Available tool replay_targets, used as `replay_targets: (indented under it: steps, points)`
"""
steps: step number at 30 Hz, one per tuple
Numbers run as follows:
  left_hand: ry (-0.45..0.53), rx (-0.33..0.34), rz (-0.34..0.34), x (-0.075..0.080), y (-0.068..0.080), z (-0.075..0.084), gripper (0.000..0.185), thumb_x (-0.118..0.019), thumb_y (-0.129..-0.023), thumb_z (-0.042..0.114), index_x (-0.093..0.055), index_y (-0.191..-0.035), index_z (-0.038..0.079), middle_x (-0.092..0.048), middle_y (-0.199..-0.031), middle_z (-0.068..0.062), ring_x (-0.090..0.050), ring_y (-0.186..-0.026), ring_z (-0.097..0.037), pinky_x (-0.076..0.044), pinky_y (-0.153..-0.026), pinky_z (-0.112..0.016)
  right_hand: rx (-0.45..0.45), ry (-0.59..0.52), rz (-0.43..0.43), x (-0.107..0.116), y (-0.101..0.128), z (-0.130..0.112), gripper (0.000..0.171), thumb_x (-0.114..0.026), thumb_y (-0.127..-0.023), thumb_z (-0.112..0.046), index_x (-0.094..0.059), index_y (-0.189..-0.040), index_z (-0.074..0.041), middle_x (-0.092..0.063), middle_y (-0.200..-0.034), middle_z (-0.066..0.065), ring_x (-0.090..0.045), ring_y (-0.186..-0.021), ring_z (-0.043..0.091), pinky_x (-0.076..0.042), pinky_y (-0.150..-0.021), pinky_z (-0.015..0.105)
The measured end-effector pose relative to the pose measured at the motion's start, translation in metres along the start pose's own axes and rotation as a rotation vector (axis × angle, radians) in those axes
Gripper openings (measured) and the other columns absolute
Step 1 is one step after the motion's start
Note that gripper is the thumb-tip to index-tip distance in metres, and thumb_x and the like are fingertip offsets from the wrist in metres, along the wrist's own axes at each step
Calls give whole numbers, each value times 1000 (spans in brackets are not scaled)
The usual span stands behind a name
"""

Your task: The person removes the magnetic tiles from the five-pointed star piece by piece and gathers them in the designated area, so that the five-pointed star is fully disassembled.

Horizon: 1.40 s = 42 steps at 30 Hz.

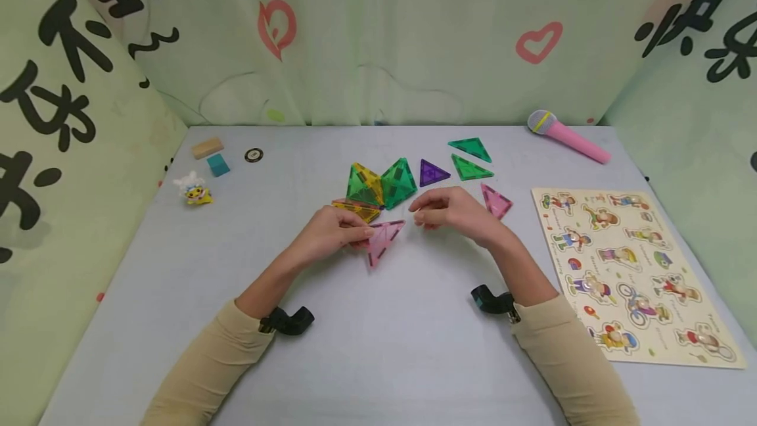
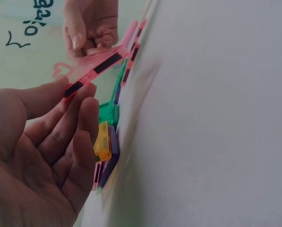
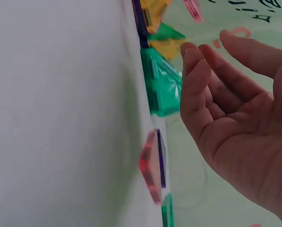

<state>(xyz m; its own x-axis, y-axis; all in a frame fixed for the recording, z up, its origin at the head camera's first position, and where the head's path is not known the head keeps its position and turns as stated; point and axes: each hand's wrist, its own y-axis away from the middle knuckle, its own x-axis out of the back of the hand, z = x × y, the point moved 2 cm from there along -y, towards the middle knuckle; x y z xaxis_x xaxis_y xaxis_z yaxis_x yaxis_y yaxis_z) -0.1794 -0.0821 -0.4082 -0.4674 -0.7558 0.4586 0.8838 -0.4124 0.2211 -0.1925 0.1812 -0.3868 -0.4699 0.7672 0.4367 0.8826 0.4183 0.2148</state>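
Observation:
My left hand [image 1: 331, 232] pinches a translucent pink triangular magnetic tile [image 1: 386, 240] by one corner, thumb on one face and fingertips on the other. In the left wrist view the pink tile [image 2: 96, 68] is held up off the table. Just right of it, my right hand [image 1: 452, 212] hovers with loosely bent fingers and nothing between them; the right wrist view shows its thumb apart from the fingers. Behind the hands stands a cluster of joined tiles, with yellow and green pieces [image 1: 365, 184] on the left and a green peak [image 1: 399, 183] on the right.
Loose tiles lie right of the cluster: a purple triangle [image 1: 434, 173], two green triangles [image 1: 471, 167] and a pink one [image 1: 495, 202]. A puzzle board [image 1: 635, 275] fills the right side, below a pink toy microphone [image 1: 570, 137]. Blocks [image 1: 218, 164], a black disc [image 1: 253, 155] and a figurine [image 1: 195, 190] sit left.

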Motion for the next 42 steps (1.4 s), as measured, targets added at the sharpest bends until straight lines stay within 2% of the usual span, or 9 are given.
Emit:
replay_targets:
  steps: [4,10,15,18,20,25,28,35,42]
  points:
    - [-3,-11,10,-3,-1,0,18,-75,-89,34,-79,-89,16,-71,-75,0,-58,-68,-15,-46,-60,-28,10,-74,-94,-22,-4,-2,24,-69,-93,-24,-72,-109,-6,-73,-99,13,-69,-89,28,-57,-82,36]
    - [-23,-7,37,-2,0,2,20,-74,-89,37,-78,-90,18,-73,-81,0,-63,-72,-17,-48,-60,-29,-20,-129,-13,-25,-1,0,19,-71,-91,-20,-72,-100,-3,-71,-89,11,-68,-86,28,-58,-80,35]
    - [-90,-1,156,15,6,7,24,-74,-89,38,-76,-84,14,-73,-81,-2,-61,-71,-19,-45,-57,-29,-71,-157,65,-8,12,9,19,-72,-91,-21,-71,-99,-4,-69,-97,6,-64,-98,20,-56,-82,30]
    - [-172,19,244,27,9,7,29,-73,-88,42,-74,-80,14,-73,-77,-4,-56,-66,-18,-40,-53,-29,-96,-147,102,6,22,18,21,-71,-92,-20,-69,-101,-2,-66,-97,0,-61,-96,13,-55,-81,29]
    - [-235,37,289,34,10,6,33,-73,-87,46,-72,-77,15,-72,-74,-4,-54,-62,-17,-38,-51,-29,-106,-116,117,15,30,25,22,-70,-93,-21,-68,-102,0,-63,-93,-1,-59,-85,14,-53,-79,29]
    - [-382,72,333,42,10,0,38,-72,-86,53,-70,-74,17,-65,-68,1,-52,-57,-16,-37,-48,-28,-128,-51,136,40,50,35,27,-69,-94,-22,-69,-106,2,-66,-92,-2,-60,-83,11,-54,-79,28]
    - [-422,80,331,42,9,-4,39,-71,-86,55,-72,-77,17,-65,-67,2,-53,-55,-14,-37,-47,-27,-158,-31,143,55,62,42,30,-70,-93,-22,-68,-110,2,-69,-93,-3,-63,-83,9,-55,-79,28]
    - [-348,78,322,38,5,-9,39,-69,-87,54,-76,-80,17,-71,-71,0,-57,-54,-14,-39,-47,-27,-216,122,150,81,79,60,27,-70,-93,-24,-69,-108,-1,-71,-86,-1,-63,-78,10,-54,-73,28]
    - [-228,116,289,38,1,-13,37,-72,-88,49,-75,-80,12,-71,-76,-4,-53,-54,-13,-38,-49,-26,-262,294,164,86,83,73,24,-73,-90,-24,-72,-102,-3,-68,-83,3,-56,-73,10,-48,-65,26]
